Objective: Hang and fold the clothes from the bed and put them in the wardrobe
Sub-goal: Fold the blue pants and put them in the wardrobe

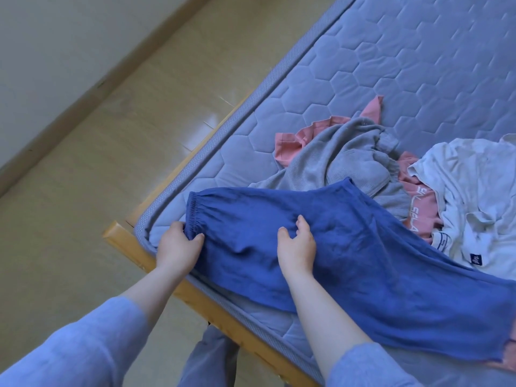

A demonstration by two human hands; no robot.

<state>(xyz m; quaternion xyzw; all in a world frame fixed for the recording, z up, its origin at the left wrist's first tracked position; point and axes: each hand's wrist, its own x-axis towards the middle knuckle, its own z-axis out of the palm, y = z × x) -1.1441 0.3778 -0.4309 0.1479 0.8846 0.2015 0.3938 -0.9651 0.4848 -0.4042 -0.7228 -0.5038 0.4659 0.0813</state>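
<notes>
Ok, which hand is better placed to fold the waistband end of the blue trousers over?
Probably the left hand: it grips the elastic waistband, while the right hand rests farther along the blue trousers.

A person's left hand pinches the gathered elastic edge of blue trousers spread across the lower middle of the frame. The right hand rests on the cloth just beside it, fingers loosely bent. The trousers lie on a quilted mattress near its corner, above a wooden bed frame. At centre right, a grey garment, a pink one with white lettering and a white one sit crumpled together, the trousers overlapping the grey. Pale floor fills the left, with wall at upper left.
</notes>
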